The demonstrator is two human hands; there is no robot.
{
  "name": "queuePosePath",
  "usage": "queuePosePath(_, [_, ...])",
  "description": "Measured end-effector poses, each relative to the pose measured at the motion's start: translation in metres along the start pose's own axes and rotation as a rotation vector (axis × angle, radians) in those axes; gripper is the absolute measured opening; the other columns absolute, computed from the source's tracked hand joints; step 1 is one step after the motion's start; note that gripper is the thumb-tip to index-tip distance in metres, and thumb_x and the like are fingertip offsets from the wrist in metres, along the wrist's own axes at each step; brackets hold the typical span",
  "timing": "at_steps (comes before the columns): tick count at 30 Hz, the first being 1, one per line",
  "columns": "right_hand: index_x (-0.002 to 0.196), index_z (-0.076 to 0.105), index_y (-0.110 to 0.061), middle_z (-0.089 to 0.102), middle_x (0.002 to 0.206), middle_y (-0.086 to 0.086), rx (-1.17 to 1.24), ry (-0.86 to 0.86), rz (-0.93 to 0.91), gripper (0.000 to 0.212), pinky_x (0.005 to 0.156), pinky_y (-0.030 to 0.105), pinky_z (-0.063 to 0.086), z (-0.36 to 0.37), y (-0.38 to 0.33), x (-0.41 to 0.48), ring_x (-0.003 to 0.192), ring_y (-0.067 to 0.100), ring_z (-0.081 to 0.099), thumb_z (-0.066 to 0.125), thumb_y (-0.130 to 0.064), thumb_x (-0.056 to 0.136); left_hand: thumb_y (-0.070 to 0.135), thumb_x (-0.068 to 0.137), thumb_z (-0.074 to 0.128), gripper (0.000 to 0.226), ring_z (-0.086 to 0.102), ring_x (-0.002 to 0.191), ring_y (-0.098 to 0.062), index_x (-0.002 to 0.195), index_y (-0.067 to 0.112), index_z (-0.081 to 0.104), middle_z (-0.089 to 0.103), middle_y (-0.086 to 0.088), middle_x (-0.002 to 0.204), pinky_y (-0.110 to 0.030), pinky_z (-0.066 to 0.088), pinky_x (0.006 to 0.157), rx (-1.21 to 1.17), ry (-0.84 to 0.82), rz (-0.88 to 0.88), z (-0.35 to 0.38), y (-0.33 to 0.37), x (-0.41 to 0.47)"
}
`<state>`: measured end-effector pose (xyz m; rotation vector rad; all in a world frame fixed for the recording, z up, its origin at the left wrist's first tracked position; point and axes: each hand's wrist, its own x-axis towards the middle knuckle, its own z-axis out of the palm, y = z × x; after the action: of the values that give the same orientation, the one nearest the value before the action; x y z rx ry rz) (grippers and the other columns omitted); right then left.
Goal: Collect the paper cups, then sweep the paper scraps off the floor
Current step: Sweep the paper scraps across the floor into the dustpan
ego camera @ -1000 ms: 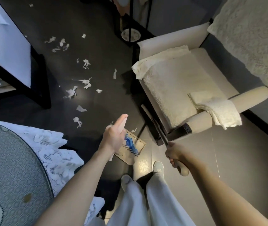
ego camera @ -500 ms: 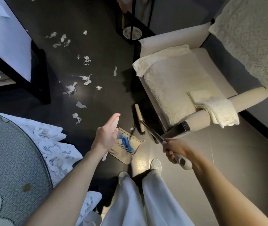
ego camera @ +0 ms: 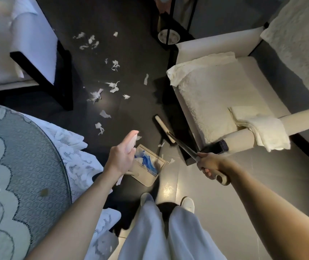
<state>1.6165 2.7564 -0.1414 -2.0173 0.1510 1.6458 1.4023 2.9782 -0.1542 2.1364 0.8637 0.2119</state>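
Overhead, looking down past both forearms.

Left hand [ego camera: 120,158]: fingers wrapped round the pale upright handle of the dustpan [ego camera: 151,172]. The pan sits low at the floor just ahead of the person's shoes [ego camera: 188,203], with its comb-toothed edge on the near side. Blue and white material lies inside it (cannot tell what it is).

Right hand [ego camera: 208,164]: clamped on the grip end of the broom [ego camera: 164,130], with the dark shaft slanting down and away. The pale broom head is low beside the front corner of the armchair [ego camera: 215,94]. I cannot tell whether it touches the floor. The hands are well apart, one to each tool.

Paper scraps [ego camera: 96,95]: white torn pieces scattered on the dark floor [ego camera: 131,19]. They form a loose trail from the far end down toward the pan, and most lie left of and beyond the broom head. A few small bits sit close by the pan, one between pan and broom head and one just off the pan's right corner.

Surroundings: the cream armchair has a fleecy seat cover and a folded towel [ego camera: 266,134] draped over its near arm. A round table [ego camera: 18,166] at lower left has a patterned top and a white lace cloth [ego camera: 71,145] hanging off its edge. A white-covered seat on a black frame [ego camera: 37,59] stands at upper left.
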Motion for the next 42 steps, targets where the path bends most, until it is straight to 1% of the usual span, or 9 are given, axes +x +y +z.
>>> queuePosePath(4, [0.132, 0.045, -0.015, 0.050, 0.045, 0.001, -0.059, -0.115, 0.042, 0.039, 0.035, 0.016, 0.039, 0.006, 0.015, 0.005, 0.034, 0.009, 0.046, 0.051, -0.006, 0.095, 0.006, 0.093, 0.057, 0.057, 0.049, 0.107, -0.003, 0.141, 0.035, 0.045, 0.055, 0.004, 0.135, -0.002, 0.033, 0.082, -0.047, 0.077, -0.107, -0.005, -0.001, -0.028])
queuePosePath(8, [0.117, 0.052, -0.015, 0.050, 0.051, 0.003, -0.031, -0.205, 0.076, 0.027, 0.035, 0.017, 0.040, 0.003, 0.032, 0.002, 0.036, 0.010, 0.048, 0.054, -0.004, 0.093, 0.001, 0.091, 0.056, 0.057, 0.048, 0.125, -0.011, 0.139, 0.031, 0.048, 0.048, 0.020, 0.128, -0.008, 0.032, 0.098, -0.119, 0.167, -0.164, 0.004, 0.009, -0.065])
queuePosePath(13, [0.100, 0.052, -0.015, 0.049, 0.046, 0.004, -0.078, -0.293, 0.121, 0.017, 0.034, 0.016, 0.040, -0.017, 0.059, -0.013, 0.033, 0.011, 0.048, 0.054, 0.000, 0.092, 0.000, 0.090, 0.054, 0.056, 0.057, 0.113, -0.023, 0.136, 0.031, 0.049, 0.061, 0.003, 0.127, -0.027, 0.042, 0.098, -0.111, 0.280, -0.209, 0.028, 0.029, -0.109])
queuePosePath(18, [0.110, 0.055, -0.015, 0.050, 0.046, 0.003, -0.225, -0.220, 0.073, 0.024, 0.032, 0.016, 0.037, -0.041, 0.074, -0.036, 0.033, 0.008, 0.045, 0.051, 0.000, 0.092, 0.005, 0.090, 0.054, 0.057, 0.057, 0.110, -0.021, 0.132, 0.042, 0.045, 0.061, 0.003, 0.126, -0.021, 0.041, 0.090, -0.061, 0.310, -0.218, 0.047, 0.044, -0.140])
queuePosePath(24, [0.114, 0.042, -0.026, 0.056, 0.052, 0.005, -0.258, -0.055, -0.011, 0.040, 0.033, 0.018, 0.037, -0.049, 0.097, -0.055, 0.033, 0.008, 0.044, 0.051, 0.004, 0.089, -0.003, 0.089, 0.056, 0.057, 0.052, 0.124, -0.019, 0.138, 0.025, 0.049, 0.056, 0.004, 0.135, 0.003, 0.026, 0.090, -0.080, 0.269, -0.182, 0.071, 0.050, -0.159])
queuePosePath(29, [0.124, 0.047, -0.013, 0.053, 0.065, 0.007, -0.364, -0.002, 0.031, 0.037, 0.041, 0.020, 0.043, -0.031, 0.124, -0.041, 0.042, 0.012, 0.048, 0.053, -0.001, 0.089, -0.003, 0.089, 0.057, 0.056, 0.056, 0.119, -0.024, 0.139, 0.022, 0.048, 0.059, -0.002, 0.134, -0.003, 0.029, 0.091, -0.026, 0.223, -0.167, 0.089, 0.050, -0.160])
queuePosePath(32, [0.122, 0.049, -0.009, 0.055, 0.067, 0.008, -0.380, -0.010, 0.045, 0.035, 0.043, 0.021, 0.044, -0.022, 0.117, -0.036, 0.042, 0.012, 0.049, 0.056, -0.003, 0.088, -0.005, 0.088, 0.057, 0.056, 0.054, 0.118, -0.021, 0.137, 0.021, 0.049, 0.060, -0.004, 0.132, 0.004, 0.026, 0.089, -0.041, 0.240, -0.157, 0.092, 0.051, -0.156])
queuePosePath(37, [0.112, 0.056, -0.001, 0.055, 0.053, 0.003, -0.299, -0.081, 0.054, 0.027, 0.041, 0.020, 0.041, 0.002, 0.104, -0.042, 0.040, 0.009, 0.046, 0.053, -0.001, 0.086, -0.004, 0.087, 0.055, 0.056, 0.052, 0.117, -0.015, 0.137, 0.022, 0.050, 0.059, 0.003, 0.133, 0.008, 0.023, 0.091, -0.072, 0.229, -0.131, 0.089, 0.050, -0.144])
queuePosePath(42, [0.103, 0.059, -0.003, 0.047, 0.049, 0.003, -0.212, -0.142, 0.118, 0.022, 0.038, 0.017, 0.035, 0.023, 0.107, -0.069, 0.038, 0.009, 0.039, 0.047, 0.005, 0.086, -0.001, 0.089, 0.055, 0.054, 0.060, 0.106, -0.029, 0.138, 0.021, 0.049, 0.064, -0.003, 0.125, 0.000, 0.027, 0.085, -0.057, 0.233, -0.138, 0.086, 0.049, -0.132])
